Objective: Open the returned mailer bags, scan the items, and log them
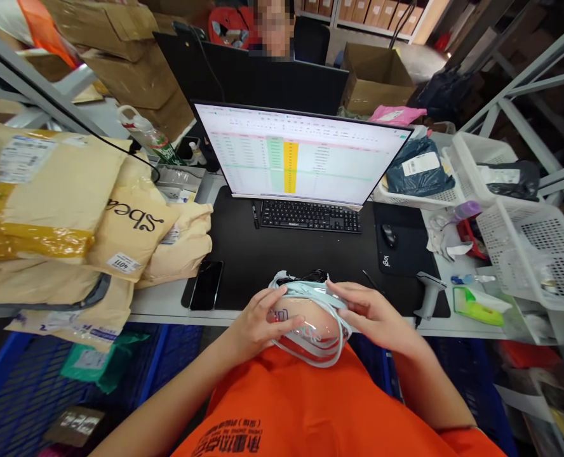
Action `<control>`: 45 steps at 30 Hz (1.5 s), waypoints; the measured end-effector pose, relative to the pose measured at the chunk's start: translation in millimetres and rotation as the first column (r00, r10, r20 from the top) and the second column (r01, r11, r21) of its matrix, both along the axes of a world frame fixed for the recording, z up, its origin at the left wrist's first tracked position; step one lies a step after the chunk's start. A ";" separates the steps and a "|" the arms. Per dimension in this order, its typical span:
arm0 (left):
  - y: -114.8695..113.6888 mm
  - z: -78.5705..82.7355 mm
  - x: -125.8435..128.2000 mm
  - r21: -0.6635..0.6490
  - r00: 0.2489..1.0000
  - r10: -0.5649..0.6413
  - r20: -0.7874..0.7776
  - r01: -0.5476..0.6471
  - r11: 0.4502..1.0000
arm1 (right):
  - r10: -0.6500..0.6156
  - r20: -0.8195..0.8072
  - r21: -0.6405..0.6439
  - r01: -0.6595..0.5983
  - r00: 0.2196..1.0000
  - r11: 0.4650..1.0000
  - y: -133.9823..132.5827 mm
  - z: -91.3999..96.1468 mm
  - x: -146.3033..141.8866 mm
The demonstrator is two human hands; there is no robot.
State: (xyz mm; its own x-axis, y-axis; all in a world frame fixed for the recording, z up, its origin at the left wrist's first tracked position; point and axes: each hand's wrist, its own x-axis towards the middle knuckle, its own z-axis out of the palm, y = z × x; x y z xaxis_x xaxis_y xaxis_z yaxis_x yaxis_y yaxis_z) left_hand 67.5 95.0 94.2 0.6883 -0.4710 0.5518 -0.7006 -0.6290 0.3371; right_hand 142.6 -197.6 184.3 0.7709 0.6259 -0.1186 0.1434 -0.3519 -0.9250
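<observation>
Left hand (259, 317) curled, thumb and fingers gripping the left side of a clear, glossy plastic pouch with pale-blue trim (315, 312); right hand (370, 312) likewise pinching the right side. Pouch sits at the near edge of the white desk (161, 306), before an orange fabric shirt (310, 406). Judgement: support both sides evenly, fingertips light on slick film, thumbs clear of the pale looped straps (310, 360).

Clear plastic pouch with pale-blue trim (316, 322), lower centre: glossy, smooth. Black rectangular desk mat (282, 249), centre: matt. Orange cloth shirt (324, 406), bottom: matt.
</observation>
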 end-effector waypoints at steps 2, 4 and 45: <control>-3.1 3.9 -0.1 0.058 0.999 0.024 0.022 -0.025 0.998 | 0.115 -0.130 0.027 -0.113 0.985 0.993 -8.1 2.0 -0.3; -5.2 7.7 0.5 0.109 0.999 0.030 0.034 -0.034 0.993 | 0.089 -0.123 -0.044 -0.095 0.988 0.995 -6.9 -2.5 -4.5; 10.6 13.8 14.7 -0.652 0.202 -0.644 -0.738 -0.459 0.604 | 0.439 0.485 -0.446 -0.218 0.756 0.868 2.1 -27.4 38.2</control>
